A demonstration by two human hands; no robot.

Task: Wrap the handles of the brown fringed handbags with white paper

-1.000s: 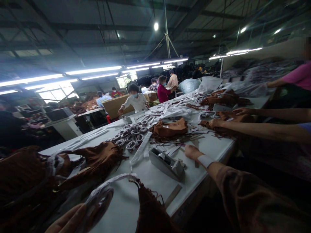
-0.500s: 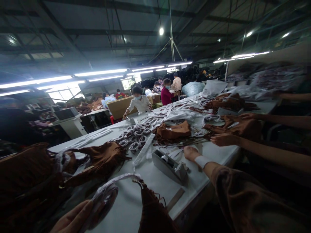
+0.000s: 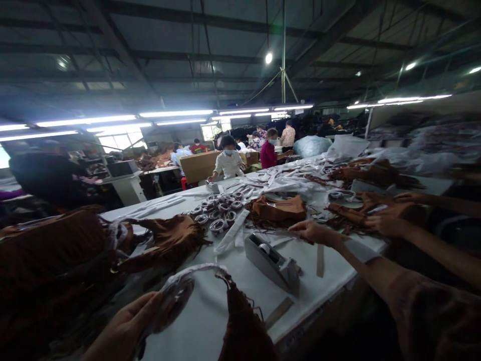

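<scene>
My left hand point(image 3: 130, 318) grips a coiled bag strap point(image 3: 176, 301) wrapped in white film. From the coil the strap runs to a metal ring on a brown fringed bag point(image 3: 242, 321) at the bottom middle. My right hand point(image 3: 310, 231), white band at the wrist, reaches over the table just beyond the grey tape dispenser point(image 3: 270, 263). Its fingers are pressed together at the edge of scattered strips and tags; whatever they pinch is too small to make out. Right beyond it lies another brown fringed bag point(image 3: 280, 206).
Wrapped strap coils point(image 3: 220, 208) and white film strips point(image 3: 233, 233) lie mid-table. Brown bags point(image 3: 56, 240) are heaped at left. A co-worker's hands point(image 3: 391, 223) handle a brown bag at right. A person in white point(image 3: 228, 163) works across the table point(image 3: 203, 316).
The view has swung left, so things sit further right. My right hand has turned, its fingers now pointing left over the strips. My left hand still holds the wrapped strap.
</scene>
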